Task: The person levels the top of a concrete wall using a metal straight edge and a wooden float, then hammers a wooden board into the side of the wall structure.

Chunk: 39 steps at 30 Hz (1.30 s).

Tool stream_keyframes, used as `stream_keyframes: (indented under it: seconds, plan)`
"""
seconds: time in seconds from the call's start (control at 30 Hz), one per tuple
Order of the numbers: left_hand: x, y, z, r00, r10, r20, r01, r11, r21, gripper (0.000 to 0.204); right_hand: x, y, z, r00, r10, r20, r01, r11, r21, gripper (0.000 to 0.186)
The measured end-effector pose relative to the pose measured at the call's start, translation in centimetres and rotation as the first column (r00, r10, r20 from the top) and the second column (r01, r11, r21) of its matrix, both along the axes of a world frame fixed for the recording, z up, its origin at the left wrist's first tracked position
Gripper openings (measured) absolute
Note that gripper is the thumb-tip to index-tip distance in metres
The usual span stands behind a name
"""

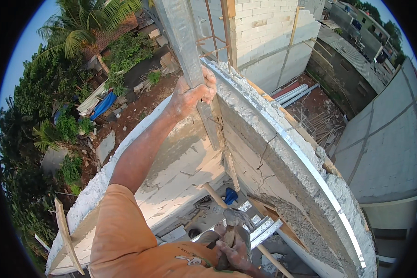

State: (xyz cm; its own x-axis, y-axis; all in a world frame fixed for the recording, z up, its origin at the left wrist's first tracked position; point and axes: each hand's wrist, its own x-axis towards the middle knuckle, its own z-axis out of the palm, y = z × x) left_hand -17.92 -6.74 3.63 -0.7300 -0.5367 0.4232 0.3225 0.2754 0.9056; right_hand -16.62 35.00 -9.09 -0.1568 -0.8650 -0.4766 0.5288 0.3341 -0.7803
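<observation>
left hand (194, 94) clamped on a long grey metal bar (183, 46) beside a pale block wall (171, 173)
right hand (236, 255) wraps a grey-headed, wooden-handled tool (238, 217); orange cloth shirt (123, 227) bears white logo (188, 260), small lettering

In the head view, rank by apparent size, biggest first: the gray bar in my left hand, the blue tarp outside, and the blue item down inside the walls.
1. Gray bar in your left hand
2. Blue tarp
3. Blue item
</observation>
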Motion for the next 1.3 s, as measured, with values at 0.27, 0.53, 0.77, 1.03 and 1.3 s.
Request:
stream_keyframes:
  seconds: [0.27,0.53,0.77,1.03,1.3]
  plan:
    - [0.3,0.3,0.2,1.0,0.003,0.005,-0.003,1.0,-0.026,0.02,-4.3,-7.8,-0.6,0.921,-0.365,-0.14,0.303,0.893,-0.333,0.027]
    - [0.1,0.5,0.1,1.0,0.017,-0.004,-0.017,0.999,-0.029,0.02,-5.6,-16.3,0.2,0.796,-0.593,-0.122,0.449,0.714,-0.538,0.023]
    - [-0.4,0.5,0.5,1.0,0.011,-0.024,-0.012,0.999,-0.035,0.021,-6.3,-19.7,-0.9,0.887,-0.388,-0.251,0.281,0.884,-0.374,0.023]
    - [0.0,0.3,0.0,0.999,0.031,-0.009,-0.031,0.999,-0.022,0.024,-6.5,-16.7,0.3,0.728,-0.671,-0.14,0.501,0.66,-0.559,0.026]
    - [0.2,0.7,0.0,0.999,0.042,0.008,-0.042,0.998,-0.036,0.025,-7.0,-19.1,-2.0,0.796,-0.551,-0.251,0.376,0.775,-0.508,0.022]
